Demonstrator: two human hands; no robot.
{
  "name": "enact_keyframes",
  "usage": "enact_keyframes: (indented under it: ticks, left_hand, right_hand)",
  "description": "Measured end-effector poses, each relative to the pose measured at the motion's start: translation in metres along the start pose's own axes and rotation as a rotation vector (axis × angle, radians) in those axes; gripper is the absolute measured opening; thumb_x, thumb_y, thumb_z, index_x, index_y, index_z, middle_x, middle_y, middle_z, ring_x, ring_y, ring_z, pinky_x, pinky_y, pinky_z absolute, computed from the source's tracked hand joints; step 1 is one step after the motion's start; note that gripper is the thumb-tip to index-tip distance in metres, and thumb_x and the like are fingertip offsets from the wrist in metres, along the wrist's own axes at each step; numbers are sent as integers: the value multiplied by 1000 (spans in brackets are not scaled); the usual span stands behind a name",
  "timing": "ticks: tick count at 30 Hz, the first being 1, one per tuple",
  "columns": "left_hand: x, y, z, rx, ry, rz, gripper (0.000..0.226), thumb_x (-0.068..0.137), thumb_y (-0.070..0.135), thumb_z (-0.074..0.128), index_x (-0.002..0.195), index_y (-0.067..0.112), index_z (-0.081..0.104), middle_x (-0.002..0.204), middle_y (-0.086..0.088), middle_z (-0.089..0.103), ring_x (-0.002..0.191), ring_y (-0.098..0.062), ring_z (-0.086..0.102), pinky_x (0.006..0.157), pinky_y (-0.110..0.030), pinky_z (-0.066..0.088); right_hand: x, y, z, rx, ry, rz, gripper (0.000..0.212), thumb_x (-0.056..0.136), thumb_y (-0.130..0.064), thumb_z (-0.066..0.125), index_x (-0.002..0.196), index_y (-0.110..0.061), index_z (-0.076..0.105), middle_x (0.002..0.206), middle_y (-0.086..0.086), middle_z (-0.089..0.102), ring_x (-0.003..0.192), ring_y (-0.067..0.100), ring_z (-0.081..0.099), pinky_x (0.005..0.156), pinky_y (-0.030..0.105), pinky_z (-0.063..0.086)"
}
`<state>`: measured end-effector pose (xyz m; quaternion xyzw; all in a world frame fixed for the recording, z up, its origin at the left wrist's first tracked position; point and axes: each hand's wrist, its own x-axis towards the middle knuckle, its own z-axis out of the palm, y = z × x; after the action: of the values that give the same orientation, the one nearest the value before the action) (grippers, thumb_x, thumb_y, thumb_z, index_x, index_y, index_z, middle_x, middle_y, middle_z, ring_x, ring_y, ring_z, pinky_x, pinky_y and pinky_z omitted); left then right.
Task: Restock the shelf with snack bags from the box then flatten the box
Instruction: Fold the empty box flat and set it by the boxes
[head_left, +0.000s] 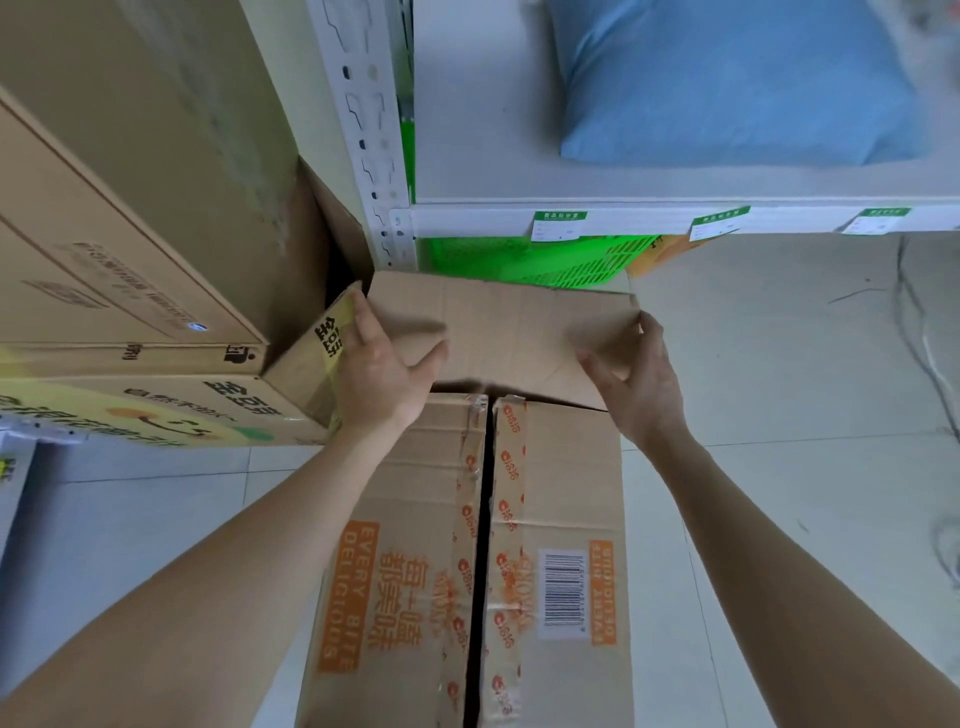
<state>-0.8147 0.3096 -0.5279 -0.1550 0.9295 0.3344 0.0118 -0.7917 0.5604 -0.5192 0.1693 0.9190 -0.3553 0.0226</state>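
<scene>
A brown cardboard box (561, 493) with orange print lies on the floor below me, its two near flaps meeting along a dark taped seam. Its far flap (509, 332) is plain brown and folded out toward the shelf. My left hand (376, 369) grips the flap's left edge, thumb on top. My right hand (641, 376) pinches its right edge. The white shelf (675, 215) above carries a blue bag (727, 83), blurred. No snack bags show in the box.
Stacked cardboard cartons (130, 249) stand close on the left, one touching the box's left corner. A green plastic crate (535, 260) sits under the shelf just behind the flap. Price labels (558, 224) hang on the shelf edge. Pale tiled floor (805, 364) spreads to the right.
</scene>
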Motion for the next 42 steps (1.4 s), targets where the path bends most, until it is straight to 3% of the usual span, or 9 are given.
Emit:
enact_keyframes:
  ticks: [7,17,22,25,30,34,36,39,42]
  left_hand:
    - [-22,1,-25,-90,-33,-14,109,69,66,70,152,31,8,145,-15,38,130,-34,43,101,-42,40]
    - [-80,-24,-46,57,-124,-66,118,56,90,54,146,25,15,151,-9,36,132,-32,43,101,-50,44]
    - [-105,-42,-49,64,-111,-48,108,65,85,53,145,21,19,143,-11,47,124,-33,51,97,-47,48]
    - [-118,-58,-46,102,-112,-46,104,68,90,38,141,18,27,136,-11,54,116,-33,57,93,-48,50]
    - [-138,-84,-29,175,-148,-26,94,77,86,20,137,15,34,131,-11,57,113,-33,58,90,-50,50]
    - [-135,-97,-14,130,-183,-82,83,84,75,15,144,19,28,144,-9,46,124,-32,51,96,-53,46]
    - [-131,-106,-6,38,-189,-140,71,92,63,28,149,24,17,147,-9,43,126,-33,50,97,-53,46]
    - [-130,-116,3,4,-283,-343,75,94,57,38,153,23,5,147,-12,43,123,-37,52,94,-49,46]
    - [-135,-127,5,29,-414,-512,82,88,72,30,150,18,20,140,-15,49,120,-38,53,92,-47,44]
  right_hand:
    - [-33,-4,-18,22,-27,61,73,87,-55,62,137,-11,33,142,10,50,127,31,50,101,51,44]
    - [-92,0,-27,-48,-114,98,69,87,-60,55,132,-13,34,132,11,57,121,34,53,103,52,40]
    - [-115,4,-24,-86,-95,129,78,81,-80,41,125,-16,42,100,1,60,90,29,58,96,51,44]
    - [-128,11,-15,-109,-88,151,66,84,-77,39,114,-19,46,97,-2,60,81,23,57,93,51,46]
    - [-148,34,6,-183,-148,174,61,92,-63,43,130,-16,47,125,2,60,114,26,57,101,49,41]
    - [-150,55,30,-256,-174,152,77,93,-61,42,153,-19,21,162,-2,22,143,22,31,110,50,30]
    - [-153,67,44,-218,-169,199,86,91,-64,45,156,-23,6,164,-3,14,146,24,26,113,55,30]
    - [-162,80,61,0,-122,370,106,78,-73,56,154,-29,-2,161,2,25,142,31,33,109,61,34]
    - [-171,85,73,192,-71,574,122,58,-88,57,153,-30,7,151,5,41,134,35,43,108,61,36]
